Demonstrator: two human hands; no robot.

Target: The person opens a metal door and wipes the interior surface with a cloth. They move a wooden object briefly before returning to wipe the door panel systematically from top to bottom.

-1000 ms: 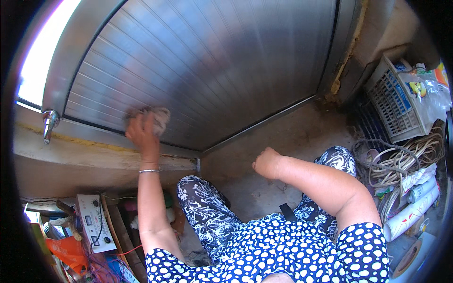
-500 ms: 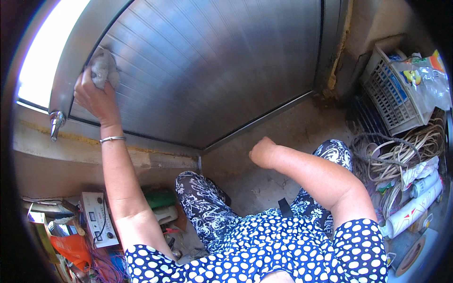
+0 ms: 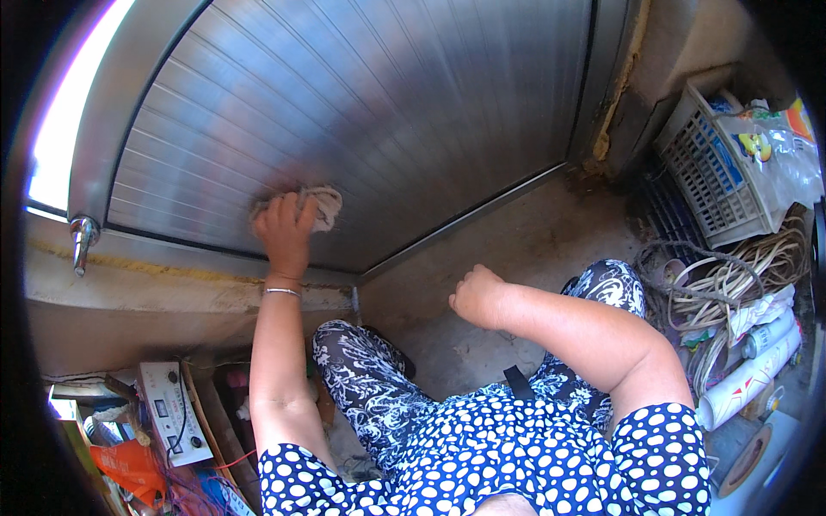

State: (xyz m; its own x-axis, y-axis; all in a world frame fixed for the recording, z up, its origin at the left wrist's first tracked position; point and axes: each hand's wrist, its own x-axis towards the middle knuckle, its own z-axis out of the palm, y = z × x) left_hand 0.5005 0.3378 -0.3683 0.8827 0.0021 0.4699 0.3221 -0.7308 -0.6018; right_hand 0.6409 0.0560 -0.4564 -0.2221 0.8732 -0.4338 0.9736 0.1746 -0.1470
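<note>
My left hand point(image 3: 284, 230) grips a greyish-white cloth point(image 3: 326, 209) and presses it against the lower part of a ribbed metal door panel point(image 3: 413, 103). The fingers are bent over the cloth, and a metal bangle circles that wrist. My right hand point(image 3: 478, 297) is curled into a fist above the floor, in front of my knees. Nothing shows in it, though its palm side is hidden. A metal handle point(image 3: 83, 236) sticks out at the left end of the door frame.
On the right stand a grey plastic crate point(image 3: 718, 168), a heap of coiled cable point(image 3: 723, 292) and white spray cans point(image 3: 748, 378). At the lower left lie a white control box point(image 3: 175, 413), an orange bag point(image 3: 129, 469) and tangled wires. Concrete floor point(image 3: 533, 224) lies beyond my knees.
My left hand has moved the cloth from the panel's left edge rightward and down toward its lower edge. The right fist has shifted slightly lower.
</note>
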